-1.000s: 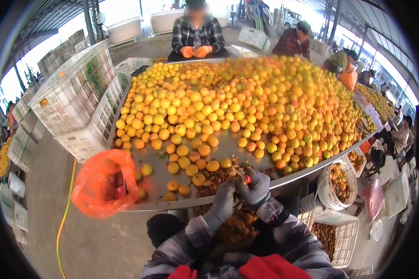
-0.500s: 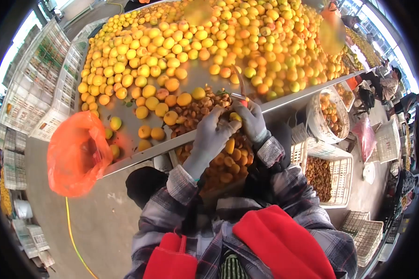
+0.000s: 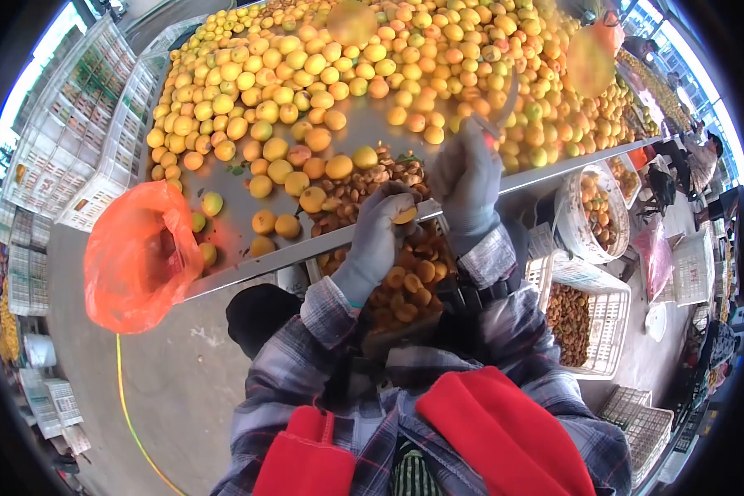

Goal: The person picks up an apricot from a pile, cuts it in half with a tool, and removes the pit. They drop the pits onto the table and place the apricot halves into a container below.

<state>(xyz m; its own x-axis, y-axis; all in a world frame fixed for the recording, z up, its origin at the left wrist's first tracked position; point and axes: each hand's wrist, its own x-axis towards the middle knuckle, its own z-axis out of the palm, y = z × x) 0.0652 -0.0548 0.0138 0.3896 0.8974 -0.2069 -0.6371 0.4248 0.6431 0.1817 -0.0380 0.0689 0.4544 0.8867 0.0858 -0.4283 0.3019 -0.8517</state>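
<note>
In the head view, a yellow fruit piece [image 3: 405,217], partly covered by gloved fingers, is pinched in the left hand [image 3: 370,248] just above the near rim of the smooth metal table [image 3: 283,258]. The right hand [image 3: 469,178], raised and apart from it, wrist upright, closes around a knife [image 3: 508,103]; its handle is mostly hidden, its curved blade blurred. Rough brown pits [image 3: 390,177] lie beyond the left hand; rounded cut fruit [image 3: 409,285] sits below, partly hidden by the forearms. A crinkled orange bag [image 3: 132,256] hangs at the table's left corner.
</note>
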